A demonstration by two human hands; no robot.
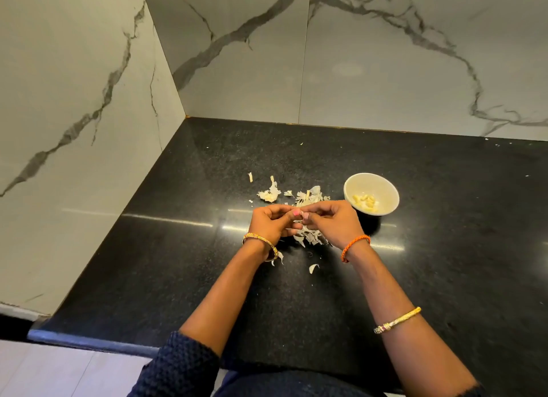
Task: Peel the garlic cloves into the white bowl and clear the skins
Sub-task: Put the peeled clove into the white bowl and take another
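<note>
Head view: left hand (pixel 271 223) and right hand (pixel 330 221) meet fingertip to fingertip, pinching a small, mostly hidden clove (pixel 300 215) above the skins (pixel 308 199) on the counter (pixel 178 263), with the bowl (pixel 382 186) of peeled cloves (pixel 366 202) just right.

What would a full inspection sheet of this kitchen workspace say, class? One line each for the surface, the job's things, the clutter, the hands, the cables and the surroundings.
Surface: black speckled countertop, glossy with light streaks, set into a corner.
Job's things: white bowl right of the hands, holding several peeled cloves; a clove seems pinched between both hands, mostly hidden.
Clutter: garlic skins heaped beyond and beneath the hands, another clump to the left, stray flakes nearer the person.
Hands: left hand and right hand meet fingertip to fingertip above the skins, fingers curled.
Cables: nothing seen.
Surroundings: white marble-patterned wall tiles behind and to the left.
</note>
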